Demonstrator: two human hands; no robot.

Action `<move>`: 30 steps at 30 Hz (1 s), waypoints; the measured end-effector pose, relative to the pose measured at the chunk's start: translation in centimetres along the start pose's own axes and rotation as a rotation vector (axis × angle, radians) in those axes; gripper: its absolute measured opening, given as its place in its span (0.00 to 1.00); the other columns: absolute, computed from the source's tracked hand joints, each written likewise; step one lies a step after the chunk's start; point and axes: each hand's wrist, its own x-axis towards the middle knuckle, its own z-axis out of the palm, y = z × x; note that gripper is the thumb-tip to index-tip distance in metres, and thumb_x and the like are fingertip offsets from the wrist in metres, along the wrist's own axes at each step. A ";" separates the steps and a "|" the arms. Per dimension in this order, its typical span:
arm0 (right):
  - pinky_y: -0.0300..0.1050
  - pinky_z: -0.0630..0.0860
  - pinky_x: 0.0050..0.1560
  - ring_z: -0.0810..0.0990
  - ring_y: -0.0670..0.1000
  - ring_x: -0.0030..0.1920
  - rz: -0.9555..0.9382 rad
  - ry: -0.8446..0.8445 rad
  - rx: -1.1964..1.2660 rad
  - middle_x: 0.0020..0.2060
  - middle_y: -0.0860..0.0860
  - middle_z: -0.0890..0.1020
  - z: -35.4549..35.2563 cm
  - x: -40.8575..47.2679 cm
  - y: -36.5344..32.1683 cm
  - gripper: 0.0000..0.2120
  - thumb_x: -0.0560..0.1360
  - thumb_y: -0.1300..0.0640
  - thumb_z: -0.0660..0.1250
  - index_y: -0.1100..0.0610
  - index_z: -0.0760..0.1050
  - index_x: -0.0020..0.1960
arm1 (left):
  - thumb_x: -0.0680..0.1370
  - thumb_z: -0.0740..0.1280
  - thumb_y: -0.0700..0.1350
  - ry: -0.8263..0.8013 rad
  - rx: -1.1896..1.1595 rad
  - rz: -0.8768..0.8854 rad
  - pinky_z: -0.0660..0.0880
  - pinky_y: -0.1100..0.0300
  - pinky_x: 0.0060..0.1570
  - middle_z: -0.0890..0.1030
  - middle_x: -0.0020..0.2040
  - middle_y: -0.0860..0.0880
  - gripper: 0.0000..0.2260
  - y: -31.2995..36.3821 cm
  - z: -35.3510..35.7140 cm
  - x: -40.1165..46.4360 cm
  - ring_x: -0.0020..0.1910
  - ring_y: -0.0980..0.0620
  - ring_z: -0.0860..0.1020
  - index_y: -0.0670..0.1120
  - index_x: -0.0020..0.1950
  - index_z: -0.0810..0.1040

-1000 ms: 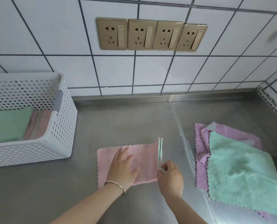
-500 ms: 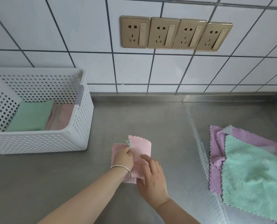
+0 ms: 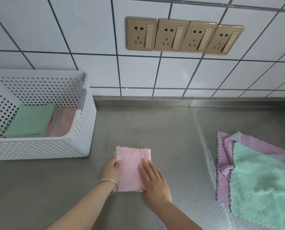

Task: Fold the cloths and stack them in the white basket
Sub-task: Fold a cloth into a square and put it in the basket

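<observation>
A pink cloth (image 3: pixel 132 163), folded into a small square with a green edge peeking out at its upper left, lies flat on the steel counter in front of me. My left hand (image 3: pixel 111 170) pinches its left edge between thumb and fingers. My right hand (image 3: pixel 153 181) lies flat, palm down, on its lower right part. The white perforated basket (image 3: pixel 82 146) stands at the left and holds a folded green cloth (image 3: pixel 30 121) beside folded pink cloths (image 3: pixel 63 122). At the right lies an unfolded green cloth (image 3: pixel 263 186) on top of a purple cloth (image 3: pixel 225 163).
The steel counter (image 3: pixel 155 127) meets a white tiled wall at the back, with a row of gold sockets (image 3: pixel 183 36) above. A transparent embossed mat (image 3: pixel 200 171) covers the counter's right side under the loose cloths.
The pink cloth went from a wide half-fold to a small square: the right half was brought over to the left and pressed flat. The view shifted left toward the basket.
</observation>
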 end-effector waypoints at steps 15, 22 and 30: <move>0.44 0.70 0.65 0.69 0.48 0.66 -0.148 0.042 0.197 0.65 0.47 0.75 -0.9 -0.4 0.9 0.26 0.66 0.49 0.61 0.51 0.71 0.63 | 0.74 0.62 0.36 0.245 0.205 0.160 0.70 0.49 0.58 0.71 0.61 0.39 0.22 -1.9 0.5 0.7 0.59 0.39 0.72 0.42 0.69 0.68; 0.50 0.67 0.65 0.60 0.49 0.71 -0.023 -0.126 0.038 0.66 0.49 0.74 -1.0 2.8 0.5 0.27 0.72 0.46 0.53 0.56 0.68 0.68 | 0.74 0.51 0.56 0.075 0.840 0.713 0.47 0.51 0.70 0.52 0.76 0.48 0.27 -4.5 2.4 1.1 0.76 0.52 0.41 0.48 0.72 0.58; 0.52 0.50 0.68 0.51 0.48 0.74 -0.011 -0.228 -0.023 0.72 0.50 0.65 -0.2 2.7 1.7 0.33 0.78 0.42 0.48 0.56 0.42 0.76 | 0.77 0.38 0.63 -0.026 0.945 0.642 0.42 0.48 0.70 0.47 0.77 0.49 0.29 -5.5 2.5 2.4 0.76 0.52 0.40 0.54 0.75 0.55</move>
